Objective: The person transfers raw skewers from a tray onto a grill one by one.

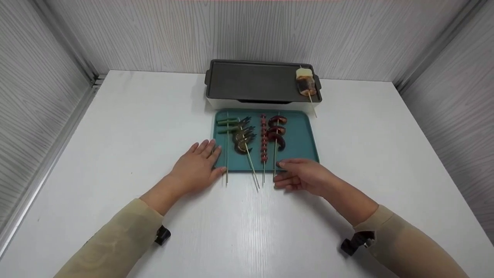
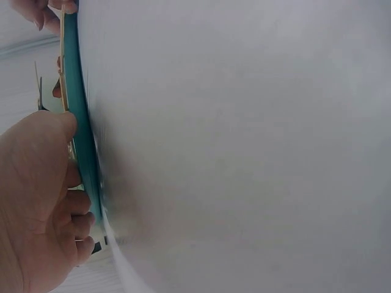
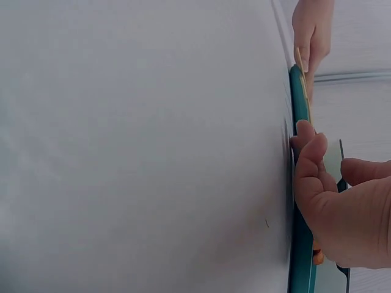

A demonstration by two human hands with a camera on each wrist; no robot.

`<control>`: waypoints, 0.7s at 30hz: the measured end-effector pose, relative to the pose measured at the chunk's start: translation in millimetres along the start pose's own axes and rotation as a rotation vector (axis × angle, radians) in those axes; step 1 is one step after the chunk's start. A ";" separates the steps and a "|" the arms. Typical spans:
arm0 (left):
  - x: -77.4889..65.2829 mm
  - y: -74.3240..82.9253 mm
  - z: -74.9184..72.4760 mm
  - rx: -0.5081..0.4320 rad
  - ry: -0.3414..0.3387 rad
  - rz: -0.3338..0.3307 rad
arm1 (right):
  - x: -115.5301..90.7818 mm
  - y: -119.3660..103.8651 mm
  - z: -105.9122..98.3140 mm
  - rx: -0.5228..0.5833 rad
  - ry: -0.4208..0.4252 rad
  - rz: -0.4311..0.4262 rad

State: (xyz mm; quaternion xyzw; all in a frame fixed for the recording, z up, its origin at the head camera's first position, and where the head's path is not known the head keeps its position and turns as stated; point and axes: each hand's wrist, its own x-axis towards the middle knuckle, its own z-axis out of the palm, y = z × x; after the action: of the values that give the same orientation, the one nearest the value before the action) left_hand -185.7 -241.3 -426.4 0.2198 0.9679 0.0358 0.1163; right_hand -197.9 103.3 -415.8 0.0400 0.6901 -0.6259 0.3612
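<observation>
In the head view a teal tray carries several skewers. From left to right these are a green vegetable skewer, a brown shrimp-like skewer, a thin skewer of small red pieces and a dark red sausage-like skewer. My left hand lies at the tray's left edge, fingers extended, its thumb near the green skewer's stick. My right hand is at the tray's front edge, with fingertips beside the sausage-like skewer's stick. Its thumb stands apart from the bent fingers.
Behind the tray stands a black-topped griddle with a white base. A large browned, pale-ended skewer lies on its right end, the stick overhanging the front. The white table meets wood-grain panels at the back and sides.
</observation>
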 end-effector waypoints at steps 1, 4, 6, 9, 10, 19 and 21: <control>0.0 0.1 0.0 0.001 -0.001 0.000 | 1.4 0.7 1.0 0.009 -0.007 0.002; 0.3 0.4 0.2 0.002 -0.002 0.003 | 4.0 2.0 2.8 0.041 -0.009 0.007; 0.7 0.6 0.5 0.002 -0.004 0.005 | 4.0 2.6 2.6 0.056 -0.002 0.009; 1.0 0.6 0.9 0.006 -0.006 0.006 | 1.9 3.1 1.4 0.049 0.020 0.007; 0.9 0.5 1.0 0.007 -0.006 0.006 | 0.8 3.1 0.8 0.042 0.029 0.005; 0.8 -0.9 1.2 0.001 -0.002 0.000 | -15.3 -3.9 -5.8 -0.030 0.095 -0.034; 0.7 -0.7 0.9 -0.002 -0.005 0.000 | -21.2 -5.9 -7.2 -0.044 0.087 -0.040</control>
State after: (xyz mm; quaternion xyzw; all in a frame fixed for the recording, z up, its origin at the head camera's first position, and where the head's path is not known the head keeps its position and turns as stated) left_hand -186.3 -241.7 -427.5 0.2196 0.9677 0.0360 0.1188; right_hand -188.5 116.9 -399.5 0.0456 0.7193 -0.6154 0.3189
